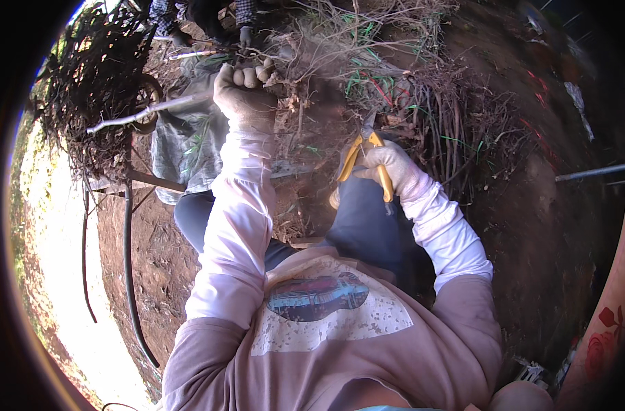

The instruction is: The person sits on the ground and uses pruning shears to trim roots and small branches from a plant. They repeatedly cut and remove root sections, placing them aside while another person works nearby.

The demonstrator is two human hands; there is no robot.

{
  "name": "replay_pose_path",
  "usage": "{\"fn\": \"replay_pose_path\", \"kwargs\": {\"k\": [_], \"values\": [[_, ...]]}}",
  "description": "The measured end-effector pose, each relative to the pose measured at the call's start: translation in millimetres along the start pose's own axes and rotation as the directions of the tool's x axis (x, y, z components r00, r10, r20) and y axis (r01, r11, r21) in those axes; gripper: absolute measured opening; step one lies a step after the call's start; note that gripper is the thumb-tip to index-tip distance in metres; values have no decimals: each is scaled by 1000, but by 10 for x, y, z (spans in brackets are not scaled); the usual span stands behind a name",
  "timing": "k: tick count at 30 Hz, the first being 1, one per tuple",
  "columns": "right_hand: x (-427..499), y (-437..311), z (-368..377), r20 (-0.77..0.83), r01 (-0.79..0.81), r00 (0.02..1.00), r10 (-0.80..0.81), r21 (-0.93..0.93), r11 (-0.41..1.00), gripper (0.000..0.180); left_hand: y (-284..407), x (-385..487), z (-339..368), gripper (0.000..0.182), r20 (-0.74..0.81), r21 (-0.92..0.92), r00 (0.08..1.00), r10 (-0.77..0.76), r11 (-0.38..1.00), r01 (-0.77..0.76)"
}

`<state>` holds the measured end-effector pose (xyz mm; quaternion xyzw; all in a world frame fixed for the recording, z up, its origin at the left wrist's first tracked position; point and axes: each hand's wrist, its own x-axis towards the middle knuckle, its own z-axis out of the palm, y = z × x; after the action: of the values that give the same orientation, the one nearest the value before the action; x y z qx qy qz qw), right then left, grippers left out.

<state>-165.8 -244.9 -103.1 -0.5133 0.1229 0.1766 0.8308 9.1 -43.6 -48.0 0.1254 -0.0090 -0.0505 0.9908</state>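
My left hand [245, 95], in a pale work glove, is closed around a thin bare woody stem [150, 110]. The stem's pale end sticks out to the left, and a tangle of roots [297, 85] shows just right of the fist; whether they belong to the same plant is hard to tell. In my gloved right hand [392, 162] is a pair of pruning shears [347, 163] with yellow handles spread apart. Their metal blades [369, 122] point away from me, above my right knee, with nothing visibly between them. A pile of long bare stems [441, 123] lies just beyond that hand.
A co-worker's gloved hands [245, 37] and checked sleeves are at the top. Dark tangled roots [96, 77] are heaped at the left, near a small wheel [150, 100] and black curved bars [130, 277]. A grey sheet [184, 149] covers ground before me. At right are a metal rod [592, 172] and a floral panel [600, 339].
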Motion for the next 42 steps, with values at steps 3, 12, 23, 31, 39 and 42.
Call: {"fn": "replay_pose_path", "kwargs": {"k": [3, 12, 23, 31, 39, 42], "values": [[-172, -216, -116, -45, 45, 998, -52, -129, 991, 20, -290, -98, 46, 35, -209, -21, 978, 14, 1000, -19], [-215, -73, -322, -211, -19, 973, -91, -471, 882, 19, -618, -125, -197, 36, -244, 22, 970, -2, 1000, 8], [-153, 377, -190, -358, 192, 878, -318, -344, 919, 32, -613, -118, -213, 41, -117, -136, 984, -131, 984, 115], [-442, -131, -465, -270, 100, 939, -212, -377, 921, 21, -825, -250, -51, 39, -297, -91, 948, -116, 992, 93], [-289, 154, -494, -352, 75, 913, -206, -350, 934, 29, -744, -335, -133, 36, -401, -196, 899, -176, 975, 103], [-400, 337, -159, -426, 75, 881, -204, -301, 951, 36, -703, -185, -487, 36, -281, -227, 950, -136, 971, 72]]}}
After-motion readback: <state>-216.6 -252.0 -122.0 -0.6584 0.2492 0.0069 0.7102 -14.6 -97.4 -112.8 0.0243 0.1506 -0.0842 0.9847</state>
